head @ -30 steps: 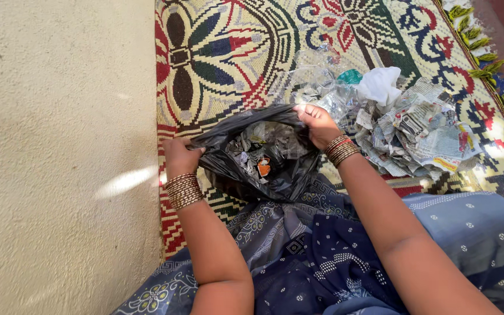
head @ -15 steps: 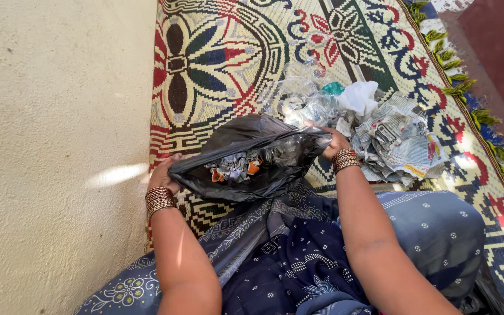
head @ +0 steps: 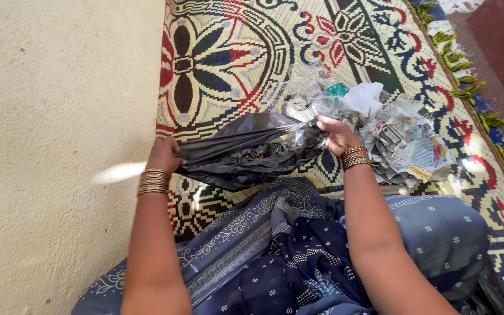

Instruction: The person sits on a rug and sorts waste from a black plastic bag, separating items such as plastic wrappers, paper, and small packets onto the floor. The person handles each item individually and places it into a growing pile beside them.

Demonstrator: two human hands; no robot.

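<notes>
Holding a black bag (head: 246, 153) over the blue lap, the left hand (head: 165, 154) and right hand (head: 335, 133) each keep a tight grip on its ends. The bag looks thin, shiny and crinkly. Next it needs tying. Beyond the bag lie crumpled newspapers (head: 406, 140) on a woven mat (head: 228, 52).

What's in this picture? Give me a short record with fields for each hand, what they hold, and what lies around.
left hand: left hand grips one end of the black bag
right hand: right hand grips the other end of the bag
bag: pulled out long between the hands, mouth nearly closed, scraps inside
beside the bag: crumpled newspaper, white cloth, clear plastic
underneath: patterned mat with a fringed edge
left of mat: bare pale floor
wrists: bangles on both
</notes>
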